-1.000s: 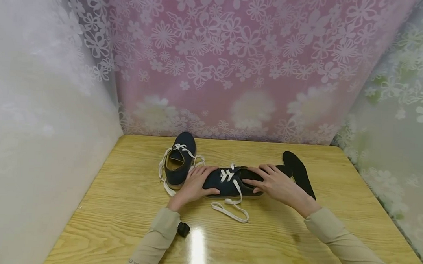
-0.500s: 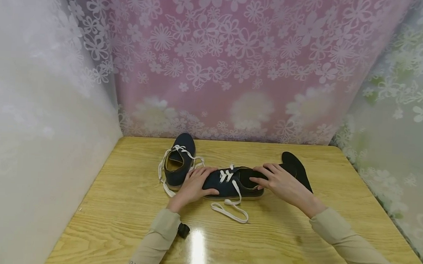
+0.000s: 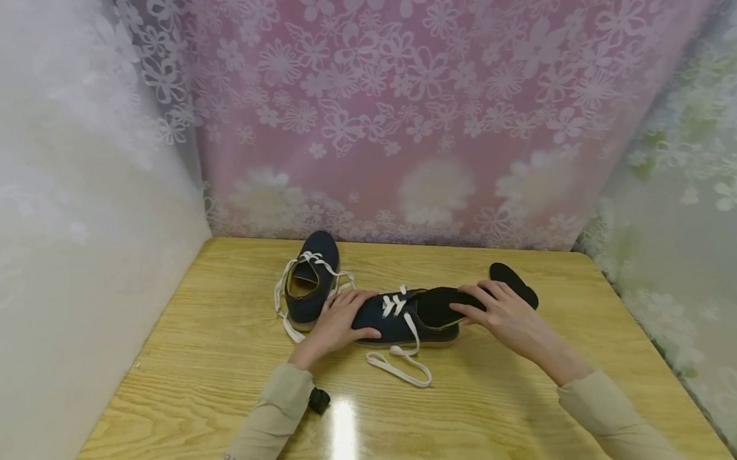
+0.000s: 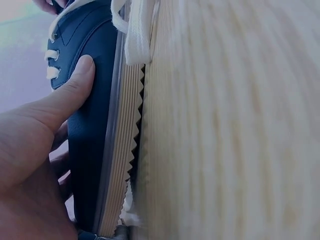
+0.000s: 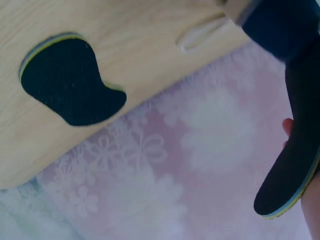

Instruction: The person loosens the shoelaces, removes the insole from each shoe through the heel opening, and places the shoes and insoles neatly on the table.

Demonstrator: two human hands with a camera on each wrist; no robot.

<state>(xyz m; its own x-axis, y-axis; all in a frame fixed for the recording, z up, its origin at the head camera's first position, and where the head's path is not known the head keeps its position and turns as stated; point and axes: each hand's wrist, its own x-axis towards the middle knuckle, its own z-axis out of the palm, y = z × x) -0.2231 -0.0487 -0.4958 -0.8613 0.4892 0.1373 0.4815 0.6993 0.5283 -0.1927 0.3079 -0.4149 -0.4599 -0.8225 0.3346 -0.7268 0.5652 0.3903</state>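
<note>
A dark navy lace-up shoe (image 3: 372,318) lies sideways on the table with its white laces hanging loose. My left hand (image 3: 338,321) grips its toe end, the thumb (image 4: 80,82) on one side and fingers on the other. In the right hand (image 3: 509,324) I hold a black insole (image 3: 440,306) by its rear part. The insole's front part lies at the shoe's opening; how deep it reaches inside is hidden. The right wrist view shows the blue and yellow edge of this insole (image 5: 292,160), with part of the hand behind it.
Another black insole (image 3: 510,279) lies on the table behind my right hand. The second navy shoe (image 3: 323,252), laces loose, stands left of the gripped one. A lace loop (image 3: 408,377) lies on the wooden table (image 3: 446,425). Flowered cloth (image 3: 372,155) hangs behind.
My right hand has moved right, drawing the insole partly out of the shoe, so more of its front part shows. My left hand has stayed on the toe.
</note>
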